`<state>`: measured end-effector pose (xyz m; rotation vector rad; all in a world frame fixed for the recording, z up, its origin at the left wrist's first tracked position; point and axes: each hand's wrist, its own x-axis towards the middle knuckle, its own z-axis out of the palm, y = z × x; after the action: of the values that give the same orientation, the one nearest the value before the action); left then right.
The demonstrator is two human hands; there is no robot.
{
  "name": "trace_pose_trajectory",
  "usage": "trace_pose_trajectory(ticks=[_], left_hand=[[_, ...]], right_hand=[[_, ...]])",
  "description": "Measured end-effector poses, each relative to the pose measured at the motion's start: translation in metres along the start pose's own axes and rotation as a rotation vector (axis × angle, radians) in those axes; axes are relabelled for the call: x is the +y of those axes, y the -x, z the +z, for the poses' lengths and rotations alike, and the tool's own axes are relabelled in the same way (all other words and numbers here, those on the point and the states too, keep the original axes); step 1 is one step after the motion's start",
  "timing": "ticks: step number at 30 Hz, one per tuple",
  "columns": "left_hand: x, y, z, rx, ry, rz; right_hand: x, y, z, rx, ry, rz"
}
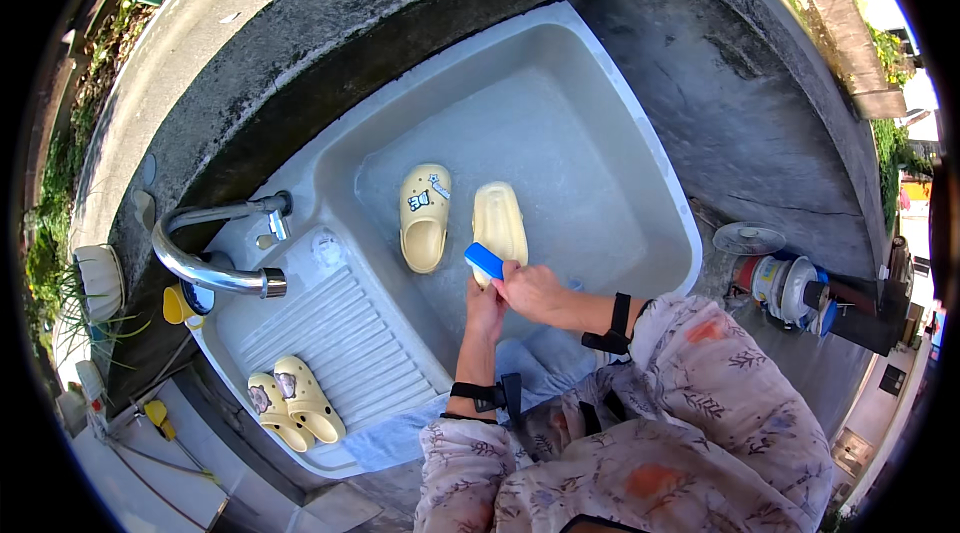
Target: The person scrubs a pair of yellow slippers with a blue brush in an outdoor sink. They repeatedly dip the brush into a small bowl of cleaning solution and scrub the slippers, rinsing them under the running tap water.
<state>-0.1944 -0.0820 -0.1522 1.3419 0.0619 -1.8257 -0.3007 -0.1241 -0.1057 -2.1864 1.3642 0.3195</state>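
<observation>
My right hand grips a blue-backed scrub brush, held over the near end of a pale yellow clog. That clog lies sole up in the basin, and my left hand holds its near end. The brush's bristles are mostly hidden from above. To the left, a matching clog with a bear charm and a star charm rests upright on the basin floor, apart from both hands.
A chrome faucet arches over the ribbed washboard of the sink. Another pair of yellow clogs stands on the washboard's near corner. A blue cloth hangs on the front rim. Stacked basins sit at right.
</observation>
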Motion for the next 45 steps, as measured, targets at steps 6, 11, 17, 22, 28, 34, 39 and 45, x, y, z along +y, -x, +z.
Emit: trace_pose_trajectory(ticks=[6,11,17,22,28,34,39,45], left_hand=[[0.009,0.025,0.0,-0.214,0.182,-0.085],[0.01,0.025,0.0,-0.279,0.54,-0.164],[-0.008,-0.026,-0.024,0.064,0.213,-0.111],[-0.02,-0.058,-0.05,0.204,0.264,-0.134],[-0.011,-0.059,-0.026,0.175,0.329,-0.007],[-0.001,-0.045,-0.016,0.304,0.374,0.089],[0.006,-0.033,-0.018,0.246,0.108,0.169],[-0.001,-0.032,0.004,0.226,0.028,0.118]], right_hand=[[0.113,-0.059,-0.004,-0.022,-0.565,0.538],[0.1,-0.042,-0.01,-0.262,-1.477,0.674],[0.103,-0.052,-0.001,-0.15,-1.116,0.692],[0.131,-0.043,0.039,0.237,-0.443,0.77],[0.081,-0.031,0.009,0.114,-0.543,0.544],[0.052,-0.001,-0.005,0.148,-0.395,0.482],[0.04,0.005,-0.032,0.111,-0.367,0.296],[0.047,-0.034,0.001,0.262,-0.092,0.037]])
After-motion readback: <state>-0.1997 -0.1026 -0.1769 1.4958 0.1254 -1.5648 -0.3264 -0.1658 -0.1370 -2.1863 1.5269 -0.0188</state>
